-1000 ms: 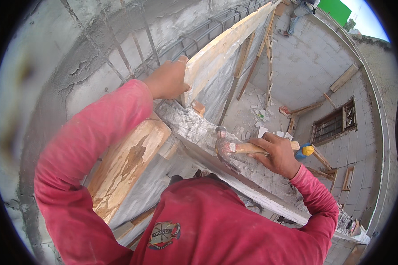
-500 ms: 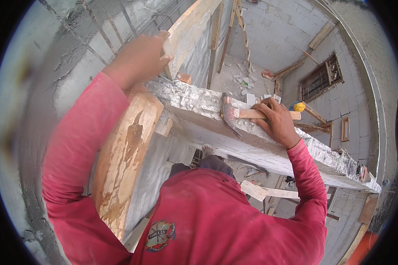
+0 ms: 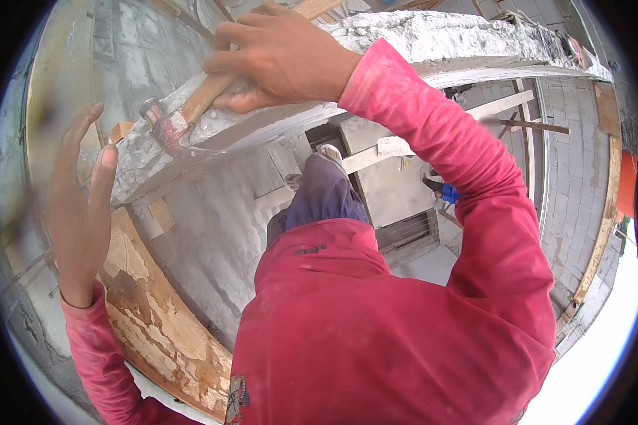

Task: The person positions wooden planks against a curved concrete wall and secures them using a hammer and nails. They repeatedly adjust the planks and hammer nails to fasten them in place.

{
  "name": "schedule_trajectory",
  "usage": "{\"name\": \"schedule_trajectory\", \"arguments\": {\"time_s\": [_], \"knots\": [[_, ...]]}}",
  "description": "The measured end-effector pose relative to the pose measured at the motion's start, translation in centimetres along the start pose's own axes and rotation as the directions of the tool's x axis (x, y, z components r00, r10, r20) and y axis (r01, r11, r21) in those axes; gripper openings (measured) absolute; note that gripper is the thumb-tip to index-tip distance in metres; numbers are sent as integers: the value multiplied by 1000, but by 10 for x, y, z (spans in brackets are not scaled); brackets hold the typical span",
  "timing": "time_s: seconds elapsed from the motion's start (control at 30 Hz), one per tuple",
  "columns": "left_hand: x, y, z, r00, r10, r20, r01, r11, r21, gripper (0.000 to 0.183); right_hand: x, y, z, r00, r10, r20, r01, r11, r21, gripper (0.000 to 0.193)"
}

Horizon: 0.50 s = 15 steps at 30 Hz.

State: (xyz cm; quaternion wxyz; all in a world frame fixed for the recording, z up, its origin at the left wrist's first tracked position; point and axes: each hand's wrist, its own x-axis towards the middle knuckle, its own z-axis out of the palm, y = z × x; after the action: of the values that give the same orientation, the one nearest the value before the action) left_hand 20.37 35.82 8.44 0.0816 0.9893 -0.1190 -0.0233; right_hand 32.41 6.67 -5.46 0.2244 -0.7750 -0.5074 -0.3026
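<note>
Head view, looking down. The right hand (image 3: pixel 283 60) curls around the wooden handle of a claw hammer (image 3: pixel 204 99), fingers over it and thumb along its near side. The hammer lies slantwise at the upper left, its metal head low and its handle rising toward the palm. The head appears to rest on the rough top of a concrete ledge (image 3: pixel 439 39), which would relieve the wrist of its weight; the claw points toward the ledge's near edge. The left hand (image 3: pixel 81 202) is spread, thumb apart from forefinger, and grips nothing visible; whether it touches the pale board (image 3: pixel 57 78) behind it cannot be told, though its raised posture would suit steadying. A small wooden block (image 3: pixel 120 132) sits at the ledge's far side, near the hammer head. Below the ledge, a stained plank (image 3: pixel 159 319) slants beside the left forearm. The sandalled feet (image 3: pixel 329 151) stand lower, presumably bearing the body's weight and leaving both arms free.
</note>
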Motion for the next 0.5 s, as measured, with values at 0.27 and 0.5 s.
{"name": "schedule_trajectory", "arguments": {"time_s": [0.27, 0.5], "knots": [[44, 25, 76, 971, -84, 222, 144, 952, -271, 53, -11, -8, 6, 990, 142, 6, -141, 990, -4, 32], [56, 29, 116, 972, 187, -140, -204, 971, -122, 44, -75, -109, -50, 843, 354, -405, -81, 828, 555, 16]]}}
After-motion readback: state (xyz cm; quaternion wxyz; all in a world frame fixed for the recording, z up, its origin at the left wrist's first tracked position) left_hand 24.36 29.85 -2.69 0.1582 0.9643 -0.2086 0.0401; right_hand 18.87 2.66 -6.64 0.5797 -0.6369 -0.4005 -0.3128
